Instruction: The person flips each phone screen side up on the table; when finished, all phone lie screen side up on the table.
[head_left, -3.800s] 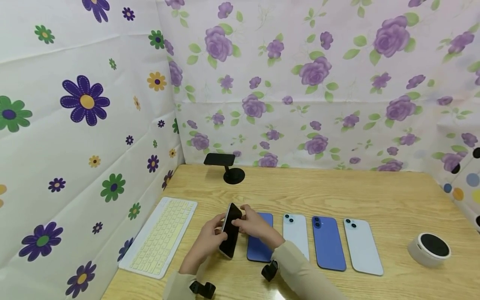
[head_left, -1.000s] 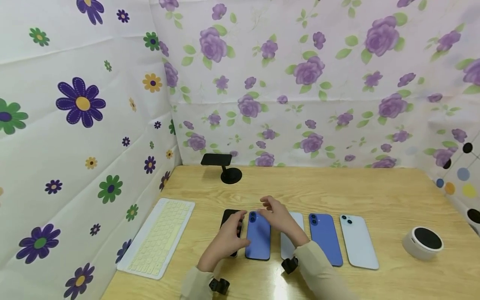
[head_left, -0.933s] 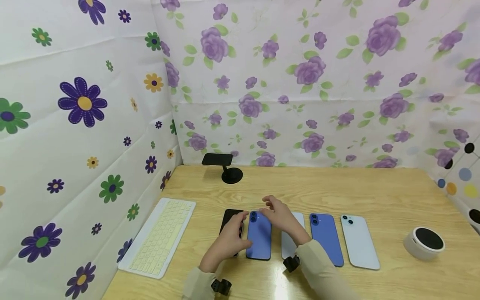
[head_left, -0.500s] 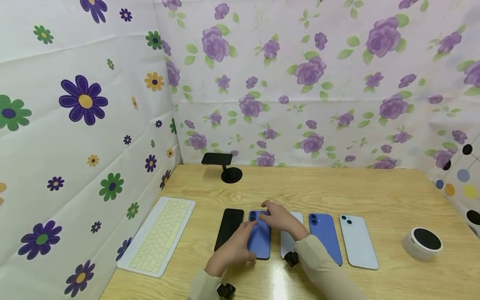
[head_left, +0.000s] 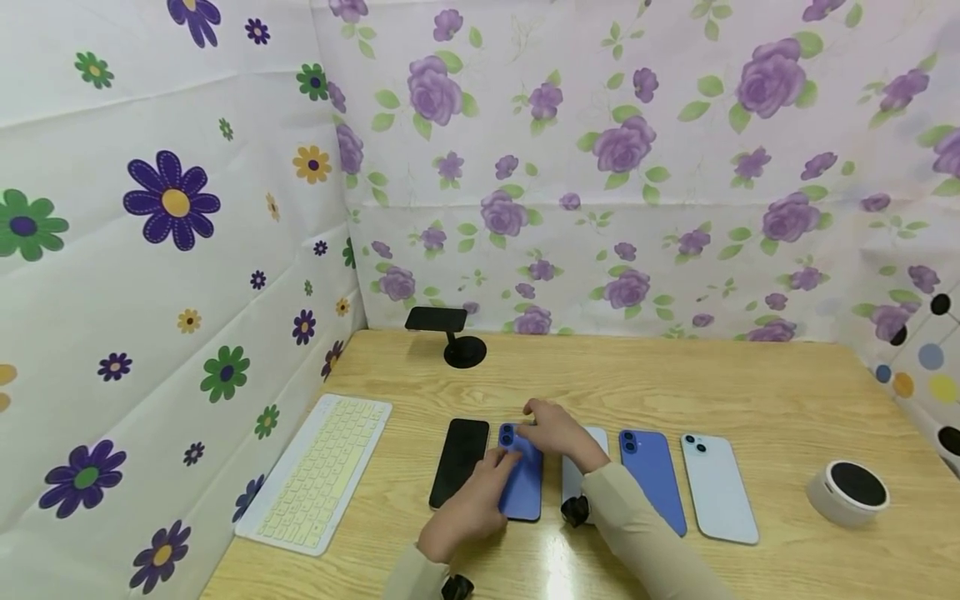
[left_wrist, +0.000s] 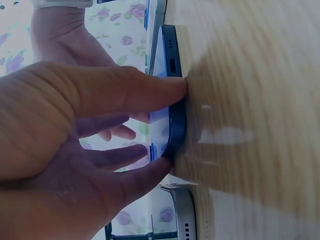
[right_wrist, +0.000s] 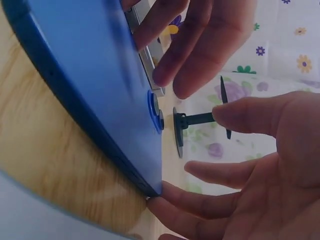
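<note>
A blue smartphone (head_left: 528, 492) lies flat on the table, its back and twin camera lenses facing up. My left hand (head_left: 472, 504) holds it near the lower left corner; in the left wrist view the thumb (left_wrist: 150, 94) sits on the bottom edge and a finger touches the corner. At the top right corner is my right hand (head_left: 553, 429). In the right wrist view its lower fingers (right_wrist: 192, 202) touch that corner, while the thumb (right_wrist: 250, 114) stays apart from the phone. Just left lies a black-screened smartphone (head_left: 465, 454), screen up.
Right of the hands lie a pale smartphone (head_left: 572, 479) partly under my right forearm, another blue smartphone (head_left: 654, 483) and another pale one (head_left: 720, 492). A white keyboard (head_left: 322, 475) is at left, a black phone stand (head_left: 465, 352) behind, a white round device (head_left: 847, 496) far right.
Earlier both hands held the black-screened smartphone tilted up; it now lies flat. The hands have moved right to the blue smartphone, and the left hand has closed in on its lower left corner.
</note>
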